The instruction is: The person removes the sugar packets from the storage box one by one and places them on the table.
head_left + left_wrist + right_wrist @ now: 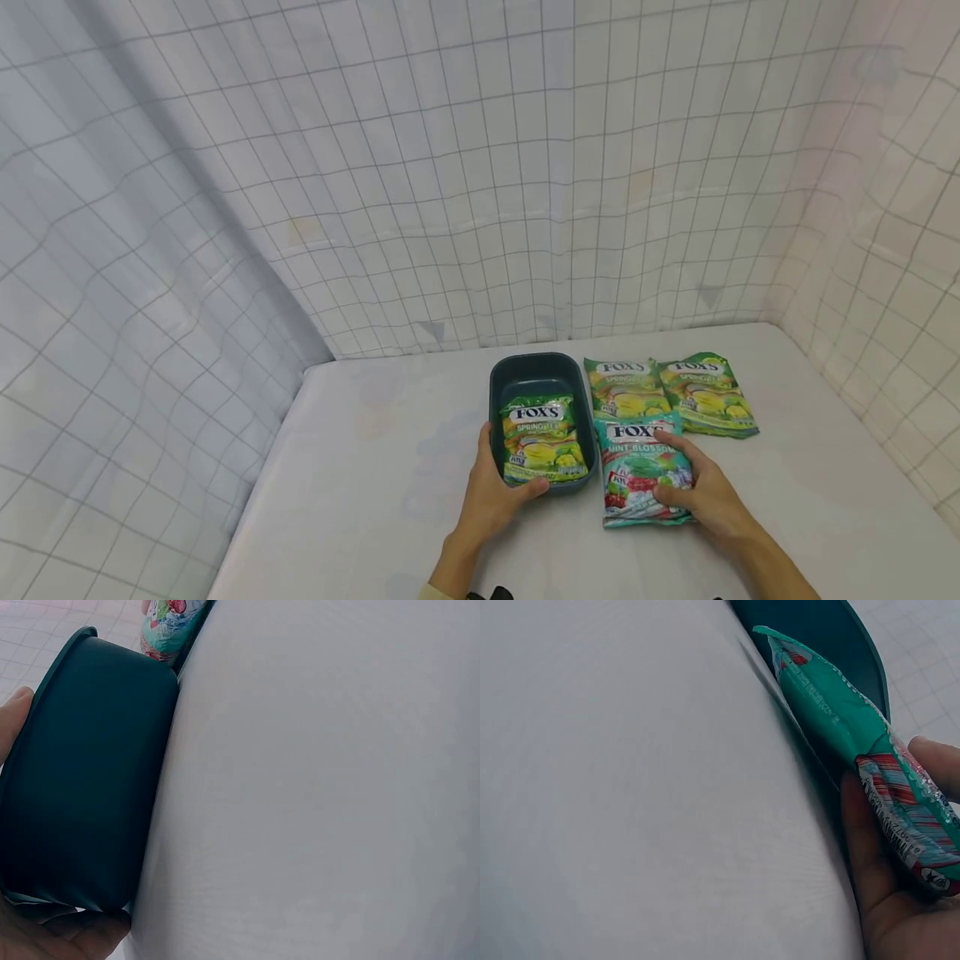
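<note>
A dark teal rectangular tub (534, 377) stands on the table with a green Fox's Spring Tea candy bag (543, 446) lying inside. My left hand (491, 492) grips the tub at its near left corner, thumb over the rim; the left wrist view shows the tub's outer wall (90, 772) between thumb and fingers. Right beside the tub, my right hand (708, 492) holds a turquoise Fox's Mint Blossom candy bag (637, 467) by its right side. In the right wrist view, fingers (866, 847) reach beneath this bag (832, 705) and the thumb lies over its top.
Two more green Spring Tea bags, one left (622, 387) and one right (708, 396), lie side by side behind the Mint Blossom bag. A white cloth covers the table (360, 500). Grid-patterned white curtains (480, 167) enclose the back and sides.
</note>
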`<act>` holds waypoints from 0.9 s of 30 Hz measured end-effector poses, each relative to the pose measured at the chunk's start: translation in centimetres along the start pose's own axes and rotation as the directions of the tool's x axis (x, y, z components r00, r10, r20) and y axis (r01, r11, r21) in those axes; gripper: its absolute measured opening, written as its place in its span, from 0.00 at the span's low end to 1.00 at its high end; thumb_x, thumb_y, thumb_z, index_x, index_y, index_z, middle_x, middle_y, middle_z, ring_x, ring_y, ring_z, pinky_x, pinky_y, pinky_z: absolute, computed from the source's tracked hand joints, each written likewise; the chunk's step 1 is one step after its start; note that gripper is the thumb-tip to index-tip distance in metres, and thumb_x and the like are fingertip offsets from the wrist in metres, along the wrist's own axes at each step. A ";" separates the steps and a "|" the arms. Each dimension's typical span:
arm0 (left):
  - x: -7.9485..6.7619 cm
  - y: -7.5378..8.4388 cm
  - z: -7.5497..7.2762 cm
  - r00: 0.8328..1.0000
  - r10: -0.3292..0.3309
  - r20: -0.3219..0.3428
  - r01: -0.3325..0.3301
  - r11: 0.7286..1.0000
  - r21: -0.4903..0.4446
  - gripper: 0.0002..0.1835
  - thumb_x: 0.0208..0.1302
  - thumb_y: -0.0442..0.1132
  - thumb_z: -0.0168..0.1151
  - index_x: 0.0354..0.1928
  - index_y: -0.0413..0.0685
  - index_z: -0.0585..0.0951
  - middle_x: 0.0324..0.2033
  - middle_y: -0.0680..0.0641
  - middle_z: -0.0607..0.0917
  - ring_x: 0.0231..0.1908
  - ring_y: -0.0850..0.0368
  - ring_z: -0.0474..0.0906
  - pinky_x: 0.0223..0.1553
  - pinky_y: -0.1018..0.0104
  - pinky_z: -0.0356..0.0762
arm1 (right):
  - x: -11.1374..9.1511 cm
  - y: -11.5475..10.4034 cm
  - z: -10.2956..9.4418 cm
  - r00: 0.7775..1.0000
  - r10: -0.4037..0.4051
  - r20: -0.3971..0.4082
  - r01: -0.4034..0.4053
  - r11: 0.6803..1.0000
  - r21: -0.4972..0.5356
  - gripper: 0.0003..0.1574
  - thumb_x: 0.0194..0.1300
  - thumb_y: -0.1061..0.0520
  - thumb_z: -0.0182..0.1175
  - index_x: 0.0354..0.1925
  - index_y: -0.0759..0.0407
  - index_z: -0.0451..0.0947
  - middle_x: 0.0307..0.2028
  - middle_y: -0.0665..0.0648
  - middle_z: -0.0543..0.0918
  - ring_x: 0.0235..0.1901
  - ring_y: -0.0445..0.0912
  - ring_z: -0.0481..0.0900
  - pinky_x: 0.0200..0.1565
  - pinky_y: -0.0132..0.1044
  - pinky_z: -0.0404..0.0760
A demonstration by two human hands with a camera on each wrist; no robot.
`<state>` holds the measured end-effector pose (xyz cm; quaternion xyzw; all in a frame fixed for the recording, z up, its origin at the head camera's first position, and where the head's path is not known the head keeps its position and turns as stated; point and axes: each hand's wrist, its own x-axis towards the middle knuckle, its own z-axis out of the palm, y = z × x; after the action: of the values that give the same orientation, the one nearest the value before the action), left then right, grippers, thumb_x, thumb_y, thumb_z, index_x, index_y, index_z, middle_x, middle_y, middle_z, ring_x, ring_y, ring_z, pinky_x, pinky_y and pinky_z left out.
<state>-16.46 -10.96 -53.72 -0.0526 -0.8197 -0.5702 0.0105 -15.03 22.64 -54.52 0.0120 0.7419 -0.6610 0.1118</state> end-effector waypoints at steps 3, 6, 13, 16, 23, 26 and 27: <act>0.0 0.1 0.0 1.000 0.001 0.001 -0.001 1.000 -0.005 0.68 0.49 0.53 0.83 0.81 0.44 0.44 0.68 0.43 0.72 0.65 0.49 0.69 0.66 0.42 0.65 | 0.0 -0.1 0.0 1.000 0.022 -0.014 -0.023 0.997 -0.078 0.61 0.56 0.60 0.76 0.80 0.49 0.54 0.79 0.67 0.47 0.68 0.60 0.61 0.64 0.45 0.68; 0.0 0.2 0.0 1.000 -0.007 0.000 0.007 1.000 -0.003 0.68 0.49 0.53 0.83 0.81 0.44 0.44 0.68 0.43 0.71 0.66 0.49 0.68 0.67 0.43 0.64 | 0.0 -0.2 0.0 0.999 0.026 -0.022 -0.028 0.995 -0.095 0.62 0.57 0.59 0.75 0.80 0.49 0.52 0.78 0.67 0.47 0.70 0.61 0.59 0.65 0.45 0.65; -0.1 0.2 0.0 1.000 -0.008 -0.003 0.008 1.000 0.014 0.68 0.49 0.53 0.83 0.81 0.43 0.43 0.68 0.42 0.72 0.66 0.47 0.69 0.66 0.42 0.65 | -0.2 -0.3 0.3 0.998 -0.053 -0.034 0.051 0.998 -0.035 0.61 0.60 0.59 0.73 0.80 0.56 0.48 0.77 0.69 0.50 0.68 0.61 0.63 0.52 0.22 0.72; -0.1 0.3 0.0 1.000 0.000 -0.003 0.000 1.000 0.010 0.68 0.50 0.53 0.83 0.80 0.43 0.44 0.67 0.42 0.73 0.65 0.47 0.70 0.65 0.42 0.65 | -0.4 -0.4 0.3 0.996 -0.085 -0.029 0.085 0.996 -0.020 0.61 0.62 0.59 0.72 0.81 0.56 0.46 0.77 0.69 0.49 0.66 0.61 0.67 0.52 0.27 0.77; -0.1 0.3 0.0 1.000 0.011 0.004 -0.011 1.000 -0.005 0.66 0.51 0.52 0.82 0.80 0.44 0.45 0.66 0.43 0.74 0.63 0.48 0.71 0.64 0.42 0.66 | -0.5 -0.7 0.0 0.985 -0.163 -0.060 0.164 0.986 0.006 0.61 0.64 0.61 0.71 0.81 0.61 0.41 0.78 0.71 0.47 0.72 0.69 0.56 0.53 0.24 0.76; -0.1 0.3 0.0 1.000 0.003 0.005 -0.003 1.000 -0.004 0.67 0.50 0.53 0.83 0.80 0.44 0.44 0.66 0.43 0.73 0.64 0.48 0.71 0.65 0.42 0.66 | -0.7 -0.8 -0.3 0.974 -0.217 -0.059 0.218 0.976 0.016 0.61 0.65 0.64 0.69 0.80 0.64 0.40 0.78 0.71 0.45 0.75 0.70 0.46 0.59 0.20 0.67; 0.0 0.3 0.0 1.000 0.001 0.004 0.000 1.000 -0.005 0.67 0.50 0.53 0.83 0.81 0.44 0.44 0.66 0.43 0.73 0.64 0.48 0.71 0.65 0.42 0.66 | -0.7 -0.9 -0.4 0.970 -0.237 -0.059 0.239 0.971 0.015 0.60 0.66 0.65 0.68 0.80 0.65 0.39 0.78 0.71 0.44 0.75 0.70 0.43 0.61 0.19 0.64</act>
<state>-16.39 -10.89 -53.47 -0.0540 -0.8185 -0.5720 0.0089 -14.56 22.99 -53.46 -0.0573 0.7336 -0.6771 0.0107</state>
